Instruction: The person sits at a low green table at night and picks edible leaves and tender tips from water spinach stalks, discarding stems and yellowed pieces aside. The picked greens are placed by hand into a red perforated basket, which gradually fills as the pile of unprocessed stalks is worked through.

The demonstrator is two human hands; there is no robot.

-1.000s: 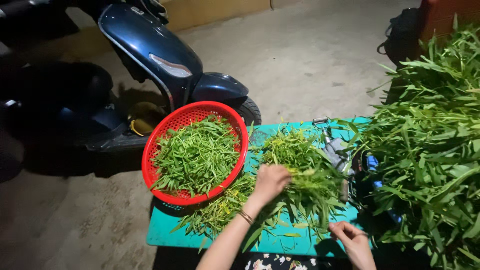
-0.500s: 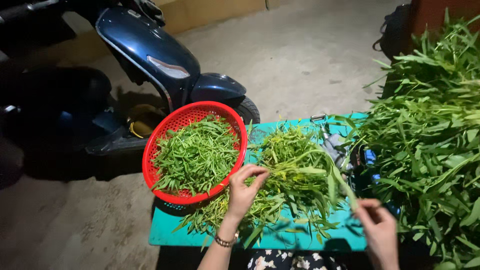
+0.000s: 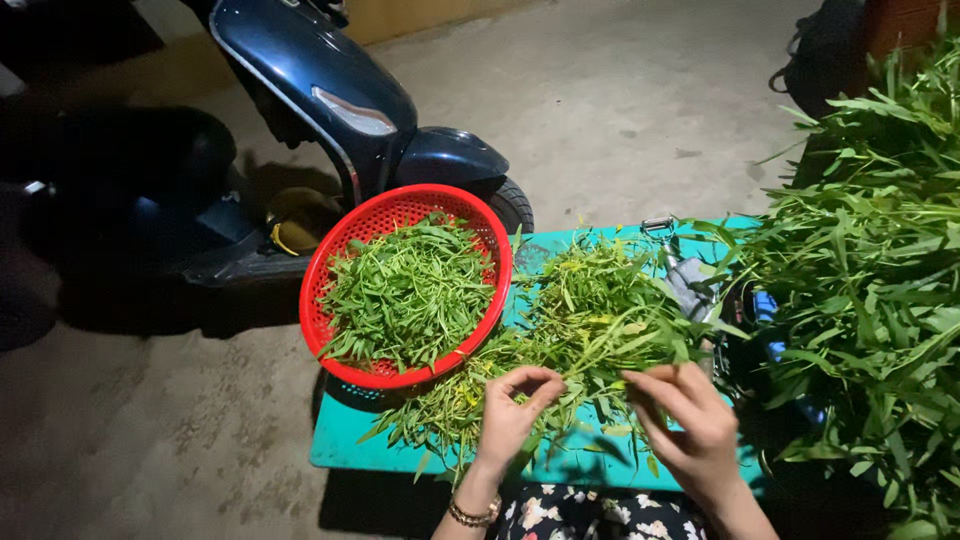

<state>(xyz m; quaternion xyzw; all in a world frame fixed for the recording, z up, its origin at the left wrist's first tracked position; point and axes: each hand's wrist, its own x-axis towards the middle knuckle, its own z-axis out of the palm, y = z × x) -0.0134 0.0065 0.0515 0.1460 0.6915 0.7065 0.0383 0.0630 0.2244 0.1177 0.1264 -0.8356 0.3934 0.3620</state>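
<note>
A heap of leafy green stems (image 3: 590, 320) lies on a teal table (image 3: 350, 450) in front of me. My left hand (image 3: 512, 412), with a bracelet at the wrist, curls its fingers around a stem at the heap's near edge. My right hand (image 3: 692, 425) pinches the same stem a little to the right. Left of the heap stands a red plastic basket (image 3: 325, 270) filled with picked green leaves (image 3: 410, 290).
A big pile of long leafy stalks (image 3: 870, 270) fills the right side. A dark blue scooter (image 3: 330, 110) is parked on the concrete behind the basket. A metal clip and a grey object (image 3: 690, 280) lie near the table's far right.
My left hand has drawn back from the heap toward me. My right hand has come in from the right, and both now meet on one stem.
</note>
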